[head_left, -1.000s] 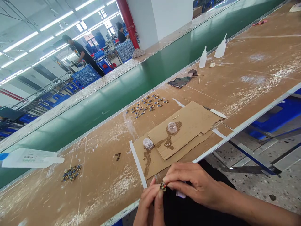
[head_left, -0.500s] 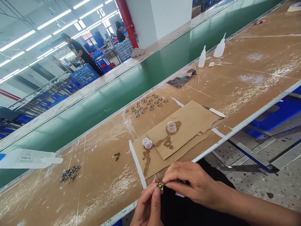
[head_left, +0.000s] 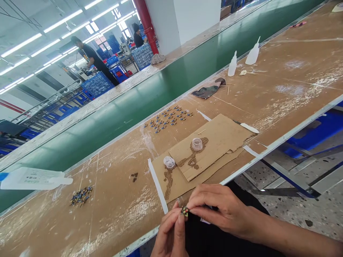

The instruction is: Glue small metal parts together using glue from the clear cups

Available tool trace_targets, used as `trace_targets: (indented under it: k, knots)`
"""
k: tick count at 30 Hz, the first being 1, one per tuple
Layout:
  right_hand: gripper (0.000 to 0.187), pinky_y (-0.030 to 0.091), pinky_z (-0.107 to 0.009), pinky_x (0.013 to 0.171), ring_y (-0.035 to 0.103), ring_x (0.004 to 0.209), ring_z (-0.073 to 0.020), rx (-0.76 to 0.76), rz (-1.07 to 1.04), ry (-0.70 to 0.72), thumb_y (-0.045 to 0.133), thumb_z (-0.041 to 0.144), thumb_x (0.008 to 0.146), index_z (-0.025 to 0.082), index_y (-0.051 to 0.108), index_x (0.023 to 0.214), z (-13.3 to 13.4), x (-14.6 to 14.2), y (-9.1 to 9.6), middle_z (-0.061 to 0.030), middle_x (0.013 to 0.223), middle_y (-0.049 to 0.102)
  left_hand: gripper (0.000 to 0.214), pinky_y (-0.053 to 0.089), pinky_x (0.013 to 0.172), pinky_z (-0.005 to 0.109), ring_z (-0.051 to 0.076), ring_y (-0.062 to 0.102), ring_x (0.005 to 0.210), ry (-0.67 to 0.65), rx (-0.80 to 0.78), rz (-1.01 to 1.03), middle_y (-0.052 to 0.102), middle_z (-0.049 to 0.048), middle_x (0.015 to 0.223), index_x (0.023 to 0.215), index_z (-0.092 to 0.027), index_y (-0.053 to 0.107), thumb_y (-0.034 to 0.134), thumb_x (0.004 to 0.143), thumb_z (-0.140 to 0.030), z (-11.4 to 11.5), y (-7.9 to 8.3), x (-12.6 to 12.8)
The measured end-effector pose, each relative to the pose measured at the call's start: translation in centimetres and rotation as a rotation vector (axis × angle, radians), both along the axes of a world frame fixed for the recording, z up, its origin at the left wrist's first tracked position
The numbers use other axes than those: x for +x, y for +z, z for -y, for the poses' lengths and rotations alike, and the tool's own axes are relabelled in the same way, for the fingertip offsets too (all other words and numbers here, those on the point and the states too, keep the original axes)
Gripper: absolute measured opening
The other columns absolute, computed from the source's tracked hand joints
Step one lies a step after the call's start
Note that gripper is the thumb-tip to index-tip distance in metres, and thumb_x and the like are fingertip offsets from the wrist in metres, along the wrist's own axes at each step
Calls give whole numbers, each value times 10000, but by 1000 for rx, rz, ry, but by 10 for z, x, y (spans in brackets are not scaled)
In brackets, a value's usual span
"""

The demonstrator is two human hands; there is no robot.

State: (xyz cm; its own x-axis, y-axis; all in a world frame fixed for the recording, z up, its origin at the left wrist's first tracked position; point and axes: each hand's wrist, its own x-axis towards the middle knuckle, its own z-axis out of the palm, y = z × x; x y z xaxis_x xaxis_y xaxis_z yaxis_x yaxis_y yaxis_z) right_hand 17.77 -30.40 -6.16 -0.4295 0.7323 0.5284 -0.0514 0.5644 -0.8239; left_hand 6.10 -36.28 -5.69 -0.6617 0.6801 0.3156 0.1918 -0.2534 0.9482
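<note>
Between the fingertips of both hands, just off the table's front edge, is a small dark part with yellow-green and red spots [head_left: 185, 211]. My left hand [head_left: 173, 228] pinches it from the left with thumb and fingers. From the right, the thumb and forefinger of my right hand [head_left: 214, 203] are closed on its other side. Beyond the hands lies a cardboard sheet [head_left: 214, 150] with wet stains, bearing a clear plastic cup [head_left: 197, 144] and a second small cup with whitish contents [head_left: 169, 162].
Small blue-and-gold parts stand in rows [head_left: 168, 119]; a heap of similar parts [head_left: 81, 196] and a few dark rings [head_left: 134, 176] lie left. A large white bottle [head_left: 34, 179], two squeeze bottles [head_left: 232, 65], a camouflage cloth [head_left: 209, 90] and a green conveyor belt [head_left: 128, 121] are around.
Both hands still hold the small part at nearly the same spot, with the fingers barely shifted. The whole view has slid slightly to the right.
</note>
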Motion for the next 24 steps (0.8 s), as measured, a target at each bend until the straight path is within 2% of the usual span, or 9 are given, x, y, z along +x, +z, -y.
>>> trace_targets:
  k: [6,9,13,16,19,24]
  knots:
    - [221,482,-194,740,582,774,-75,-353,-114,91,652,195,809,182,634,1029,6,-7,-2,-17,887,627,55,540,698,183,106,671,701,37,47,-12,718,-43,739,745,-259,736,751,695,-240,1,-9,-2]
    - [147,476,-194,704,572,754,-78,-481,-154,94,647,208,809,172,669,950,8,-12,-5,-20,851,619,80,546,694,181,106,671,701,47,-12,-1,730,-37,776,770,-265,745,750,692,-251,5,-15,-2]
    - [115,464,-191,689,565,748,-80,-584,-158,94,651,235,803,149,682,873,7,-13,-6,-23,810,611,104,552,716,169,112,685,713,59,-91,37,736,-29,784,778,-245,748,761,675,-246,11,-16,1]
    - [137,458,-176,629,565,712,-68,-674,-231,164,641,244,810,135,667,888,6,-13,-6,-27,838,599,123,559,708,168,122,698,724,54,-117,102,742,-19,812,793,-226,735,762,678,-258,13,-13,5]
    - [150,422,-144,538,551,662,-45,-745,-316,244,630,245,820,129,651,913,6,-14,-7,-28,871,587,139,568,737,208,158,704,799,43,-84,103,740,-1,829,791,-214,721,764,680,-285,13,-13,6]
    - [169,399,-137,515,512,639,-34,-749,-294,237,634,270,821,131,660,914,6,-14,-7,-29,860,588,79,543,836,237,126,690,776,25,50,-79,733,-14,818,793,-217,719,733,717,-233,11,-23,-2]
